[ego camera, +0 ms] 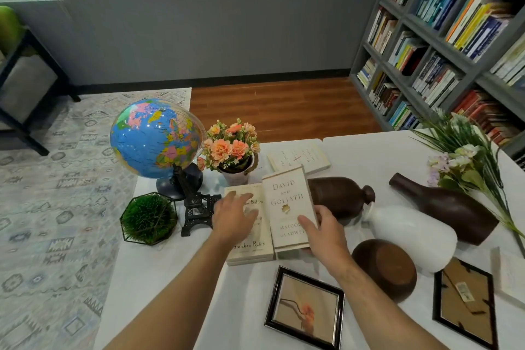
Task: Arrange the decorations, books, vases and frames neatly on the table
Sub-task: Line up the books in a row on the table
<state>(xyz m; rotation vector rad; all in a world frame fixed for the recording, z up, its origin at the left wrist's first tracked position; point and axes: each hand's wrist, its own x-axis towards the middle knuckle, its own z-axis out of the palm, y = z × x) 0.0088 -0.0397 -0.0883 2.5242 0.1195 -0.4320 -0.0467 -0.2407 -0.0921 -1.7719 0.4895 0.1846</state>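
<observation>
On the white table (176, 270), my right hand (324, 236) grips the cream book "David and Goliath" (287, 202) by its lower right edge, lifted slightly. My left hand (234, 217) rests flat, fingers straight, on a second cream book (252, 247) lying beside it. A third book (299, 158) lies behind them. Lying on their sides are a dark brown jug (338, 196), a white vase (412, 233), a tall brown bottle vase (449, 207) and a round brown vase (386, 267). Two black frames (305, 307) (466, 301) lie flat in front.
At the table's left stand a globe (154, 138), a pot of orange flowers (231, 148), a black Eiffel tower model (196, 207) and a grass ball in a wire holder (149, 217). A loose flower bunch (468, 156) lies far right. A bookshelf (443, 37) fills the right wall.
</observation>
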